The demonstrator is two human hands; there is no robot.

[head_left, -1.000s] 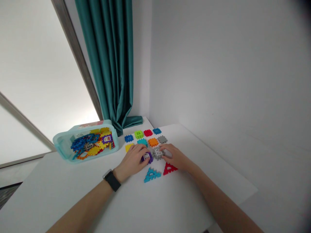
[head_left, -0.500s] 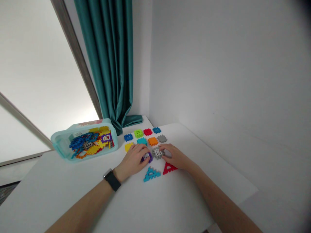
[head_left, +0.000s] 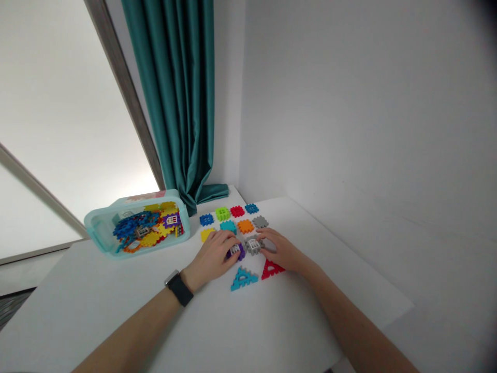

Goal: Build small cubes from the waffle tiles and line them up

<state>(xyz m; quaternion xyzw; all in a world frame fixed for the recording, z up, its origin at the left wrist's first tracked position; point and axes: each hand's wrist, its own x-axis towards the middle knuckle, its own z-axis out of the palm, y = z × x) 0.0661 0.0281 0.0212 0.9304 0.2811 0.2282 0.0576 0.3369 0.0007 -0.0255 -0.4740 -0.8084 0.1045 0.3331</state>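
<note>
Beyond the left hand (head_left: pixel 212 255), the aqua bin (head_left: pixel 97 230) bears a blurred label (head_left: pixel 145 195).

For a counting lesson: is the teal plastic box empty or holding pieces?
Holding pieces: the teal plastic box contains a heap of blue, yellow and orange waffle blocks.

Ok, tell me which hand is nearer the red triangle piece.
Right hand: just beyond the red triangle piece, slightly to its right. Left hand: farther off to its left, past the blue triangle piece.
</note>
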